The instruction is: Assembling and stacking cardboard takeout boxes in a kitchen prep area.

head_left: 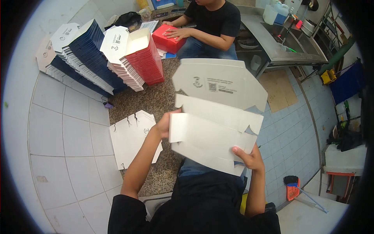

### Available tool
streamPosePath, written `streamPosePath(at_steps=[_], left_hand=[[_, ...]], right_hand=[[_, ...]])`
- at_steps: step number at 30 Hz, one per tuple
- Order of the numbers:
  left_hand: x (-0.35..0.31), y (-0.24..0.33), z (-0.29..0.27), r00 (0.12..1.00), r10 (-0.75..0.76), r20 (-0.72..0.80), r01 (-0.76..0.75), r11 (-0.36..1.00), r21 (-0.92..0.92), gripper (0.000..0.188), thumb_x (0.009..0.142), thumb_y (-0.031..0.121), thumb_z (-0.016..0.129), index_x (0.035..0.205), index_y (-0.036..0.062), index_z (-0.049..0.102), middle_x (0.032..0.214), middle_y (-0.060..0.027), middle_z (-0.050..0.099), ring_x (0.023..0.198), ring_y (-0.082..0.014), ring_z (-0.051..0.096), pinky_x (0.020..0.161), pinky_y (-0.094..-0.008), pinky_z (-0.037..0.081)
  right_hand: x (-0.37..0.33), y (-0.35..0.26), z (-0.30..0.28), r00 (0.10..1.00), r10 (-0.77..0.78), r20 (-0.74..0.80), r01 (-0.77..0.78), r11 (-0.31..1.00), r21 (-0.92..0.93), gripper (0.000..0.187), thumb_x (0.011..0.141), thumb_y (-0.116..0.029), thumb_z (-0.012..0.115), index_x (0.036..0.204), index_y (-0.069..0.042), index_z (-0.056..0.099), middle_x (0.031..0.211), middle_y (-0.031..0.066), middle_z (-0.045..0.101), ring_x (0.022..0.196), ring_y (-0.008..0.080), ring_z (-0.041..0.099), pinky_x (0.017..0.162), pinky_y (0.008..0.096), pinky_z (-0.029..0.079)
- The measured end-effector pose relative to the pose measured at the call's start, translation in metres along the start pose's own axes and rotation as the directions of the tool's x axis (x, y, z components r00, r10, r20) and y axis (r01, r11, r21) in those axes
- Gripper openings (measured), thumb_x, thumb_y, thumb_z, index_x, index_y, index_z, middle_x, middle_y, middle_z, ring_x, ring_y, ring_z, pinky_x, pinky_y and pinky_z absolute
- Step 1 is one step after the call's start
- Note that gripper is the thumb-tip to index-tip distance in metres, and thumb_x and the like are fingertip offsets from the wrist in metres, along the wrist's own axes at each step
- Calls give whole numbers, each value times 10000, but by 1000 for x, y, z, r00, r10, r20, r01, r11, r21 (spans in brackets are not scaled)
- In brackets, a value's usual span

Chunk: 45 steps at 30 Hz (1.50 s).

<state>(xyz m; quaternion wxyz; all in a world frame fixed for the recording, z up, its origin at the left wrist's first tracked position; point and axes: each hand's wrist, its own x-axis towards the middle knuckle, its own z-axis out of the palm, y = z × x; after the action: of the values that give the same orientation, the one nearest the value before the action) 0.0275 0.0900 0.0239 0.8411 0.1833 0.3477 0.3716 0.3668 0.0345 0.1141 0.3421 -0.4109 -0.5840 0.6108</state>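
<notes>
Above my lap I hold a partly folded white cardboard box (212,130) with notched edges. Its far flap has cut corners and small dark print. My left hand (165,124) grips the left edge, beside a narrow side flap that stands bent up; some of its fingers are hidden behind the card. At the near right corner my right hand (250,156) pinches the card, thumb on top and fingers underneath. A flat white box blank (134,136) lies on the speckled stone counter (165,171) left of my left forearm.
Tall stacks of nested blue boxes (93,54) and red boxes (146,60) with white lids stand at the counter's far left, against the tiled wall (64,132). Across from me a co-worker (214,19) handles a red box (168,39). A steel sink (288,39) is at the far right.
</notes>
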Motion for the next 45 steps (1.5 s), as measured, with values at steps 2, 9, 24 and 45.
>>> streamPosePath(at_steps=[2,9,24,45], left_hand=[[2,-9,4,970,63,-234,-9,974,226,518,978,374,382,1288,-23,502,1207,-168,609,1040,-256,635,897,-395,524],[15,-35,5,861,304,-409,-239,950,202,437,915,321,413,1175,11,579,1028,-138,661,889,-252,673,776,-368,566],[65,-105,-59,752,419,508,-41,800,-599,392,932,404,423,956,45,580,883,-152,634,803,-294,652,754,-435,555],[31,-145,55,903,153,-400,-281,916,-285,798,912,678,262,1306,22,488,1234,-156,583,1114,-289,583,953,-418,486]], right_hand=[[2,4,11,999,-34,-39,30,996,-83,287,904,-192,631,1054,53,617,904,108,668,833,157,616,730,292,494],[5,16,32,994,-95,-57,92,994,-51,225,908,-196,620,902,29,624,719,94,636,595,146,598,524,301,452],[6,-8,75,918,-156,365,247,945,-217,261,920,-232,607,862,22,631,567,149,580,516,250,636,506,346,478],[78,159,27,925,137,-354,-363,598,-715,328,765,-44,582,1055,54,465,949,315,614,922,480,599,797,507,491]])
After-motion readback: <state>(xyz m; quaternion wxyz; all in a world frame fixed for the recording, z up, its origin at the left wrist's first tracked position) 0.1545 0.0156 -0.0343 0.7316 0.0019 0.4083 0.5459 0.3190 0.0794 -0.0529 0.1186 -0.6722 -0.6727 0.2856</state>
